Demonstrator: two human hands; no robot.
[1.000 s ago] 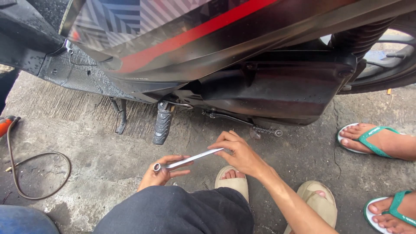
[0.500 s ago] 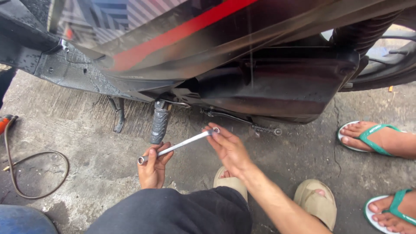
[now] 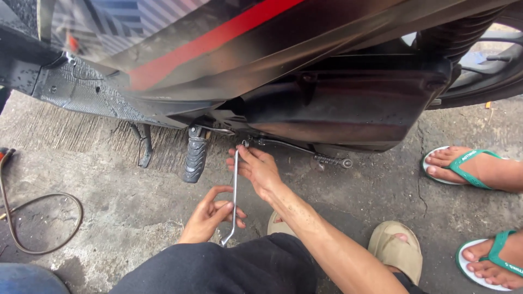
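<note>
A long metal wrench (image 3: 235,197) is now held nearly upright beneath a black-and-red motorbike (image 3: 305,71); half a second earlier it lay slanted, low on the left and high on the right, and a second ago it was almost level above the concrete floor (image 3: 109,185). Its upper end has been brought up to the underside of the bike, beside the ridged rubber footrest (image 3: 194,154), while its bent lower end hangs near the dark trouser knee (image 3: 239,267). The left hand (image 3: 210,215) is curled loosely round the lower shaft; the right hand (image 3: 259,170) is closed on the upper shaft near the tip.

Little room is left above, where the black engine cover (image 3: 348,103) overhangs closely. To the left, open concrete runs out to a looped cable (image 3: 41,223); to the right, another person's feet in green flip-flops (image 3: 463,166) stand well apart. The wrench's long axis runs from the knee up toward the bike, tilted slightly right at the top.
</note>
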